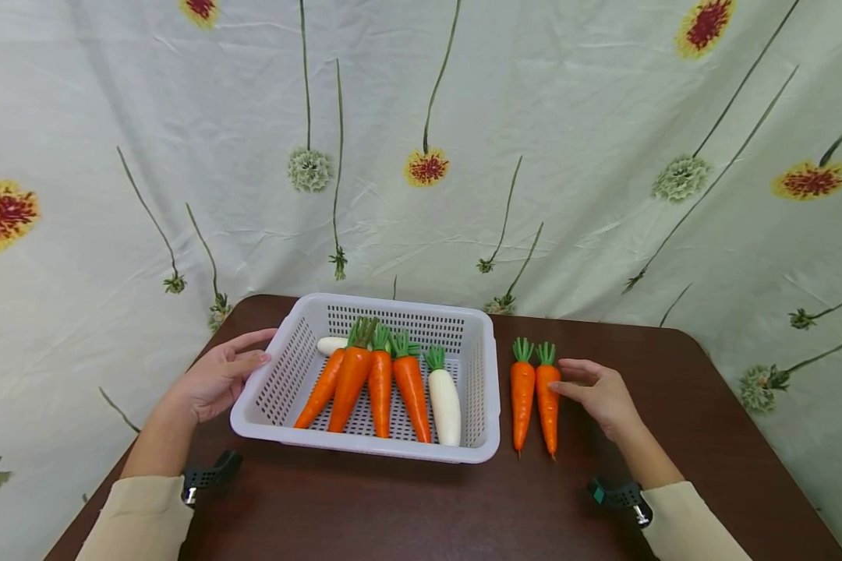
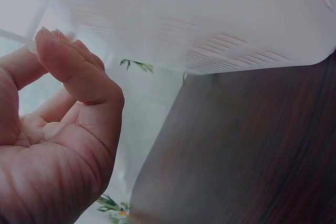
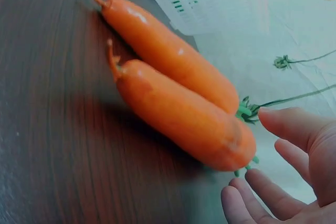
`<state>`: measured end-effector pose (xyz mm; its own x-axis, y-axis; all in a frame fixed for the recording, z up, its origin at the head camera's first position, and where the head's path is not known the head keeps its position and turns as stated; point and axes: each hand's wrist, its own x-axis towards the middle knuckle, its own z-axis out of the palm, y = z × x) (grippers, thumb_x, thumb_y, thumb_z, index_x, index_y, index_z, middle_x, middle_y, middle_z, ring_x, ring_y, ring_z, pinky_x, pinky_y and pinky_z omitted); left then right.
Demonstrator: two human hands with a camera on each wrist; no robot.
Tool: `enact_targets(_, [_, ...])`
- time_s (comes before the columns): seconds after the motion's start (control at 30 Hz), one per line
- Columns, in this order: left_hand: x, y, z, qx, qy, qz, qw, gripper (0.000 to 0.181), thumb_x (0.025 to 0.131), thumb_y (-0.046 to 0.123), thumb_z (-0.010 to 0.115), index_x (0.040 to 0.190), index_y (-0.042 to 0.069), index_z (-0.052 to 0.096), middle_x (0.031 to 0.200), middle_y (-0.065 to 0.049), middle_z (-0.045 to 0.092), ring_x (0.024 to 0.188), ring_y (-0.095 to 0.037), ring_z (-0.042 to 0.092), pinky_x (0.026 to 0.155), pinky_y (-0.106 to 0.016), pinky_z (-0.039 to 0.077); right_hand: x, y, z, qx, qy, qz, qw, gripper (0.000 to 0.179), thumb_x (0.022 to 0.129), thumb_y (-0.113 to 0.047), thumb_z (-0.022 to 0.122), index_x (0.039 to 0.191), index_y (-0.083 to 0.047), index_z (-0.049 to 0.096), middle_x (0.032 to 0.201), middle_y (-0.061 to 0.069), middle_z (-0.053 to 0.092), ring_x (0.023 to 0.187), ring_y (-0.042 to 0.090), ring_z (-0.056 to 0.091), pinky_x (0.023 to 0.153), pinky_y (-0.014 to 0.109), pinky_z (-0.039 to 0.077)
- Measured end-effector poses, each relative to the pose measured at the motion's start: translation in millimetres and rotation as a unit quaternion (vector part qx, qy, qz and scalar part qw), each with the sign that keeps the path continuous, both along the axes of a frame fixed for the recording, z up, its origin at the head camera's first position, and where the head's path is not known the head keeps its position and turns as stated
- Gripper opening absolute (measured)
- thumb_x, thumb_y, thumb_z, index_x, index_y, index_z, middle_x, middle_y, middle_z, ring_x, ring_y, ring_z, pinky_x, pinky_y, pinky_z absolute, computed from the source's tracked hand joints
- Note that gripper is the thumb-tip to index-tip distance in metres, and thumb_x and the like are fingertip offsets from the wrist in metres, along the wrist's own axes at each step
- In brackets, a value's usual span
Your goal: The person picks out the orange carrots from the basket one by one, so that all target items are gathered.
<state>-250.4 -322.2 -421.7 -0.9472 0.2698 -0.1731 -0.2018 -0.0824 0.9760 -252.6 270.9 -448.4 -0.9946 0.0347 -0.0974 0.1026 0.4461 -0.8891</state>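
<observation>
My left hand [image 1: 217, 374] pinches the left rim of a white plastic basket [image 1: 365, 444]; the left wrist view shows the thumb and curled fingers of that hand [image 2: 73, 119] meeting at the rim. Inside lie several orange carrots [image 1: 351, 386] with green tops and a white radish [image 1: 445, 409]. Another white piece [image 1: 330, 345] is partly hidden behind the carrots. Right of the basket, two carrots lie side by side on the table, a left one [image 1: 522, 401] and a right one [image 1: 548, 401]. My right hand [image 1: 599, 393] is beside the right carrot, thumb and fingers spread apart.
The dark brown wooden table [image 1: 421, 506] has rounded far corners. Behind it hangs a pale cloth [image 1: 393, 101] printed with flowers. Each wrist wears a dark strap, one on the left [image 1: 210, 471] and one on the right [image 1: 617, 495].
</observation>
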Motion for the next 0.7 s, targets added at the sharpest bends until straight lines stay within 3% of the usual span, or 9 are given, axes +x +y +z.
enact_targets(0.17, [-0.7,0.6,-0.2,0.001,-0.002,-0.002,1.0000,0.057,0.106,0.015,0.056,0.158,0.017,0.033,0.116,0.007,0.075,0.104,-0.019,0.075,0.086,-0.050,0.063,2.4,-3.3,3.9,-0.003,0.017,-0.003,0.9998,0.057,0.090,-0.025,0.080,0.139,-0.003,0.061,0.142,0.022,0.061,0.131,0.036,0.055,0.103,0.043,0.053])
enact_targets(0.43, [-1.5,-0.2,-1.7,-0.002,-0.003,-0.004,1.0000,0.057,0.106,0.016,0.055,0.159,0.017,0.032,0.117,0.008,0.074,0.104,-0.019,0.075,0.086,-0.051,0.062,5.2,-12.3,13.3,0.009,0.040,-0.001,0.9992,0.055,0.091,-0.026,0.080,0.137,-0.003,0.063,0.138,0.021,0.064,0.126,0.034,0.059,0.092,0.028,0.056])
enact_targets(0.7, [-0.5,-0.3,-0.6,-0.003,0.002,-0.003,1.0000,0.057,0.107,0.016,0.055,0.159,0.016,0.031,0.116,0.008,0.074,0.104,-0.019,0.075,0.086,-0.052,0.062,9.7,-25.5,28.3,-0.001,0.051,0.016,0.9985,0.055,0.092,-0.026,0.078,0.139,-0.003,0.062,0.140,0.022,0.062,0.126,0.036,0.061,0.103,0.047,0.056])
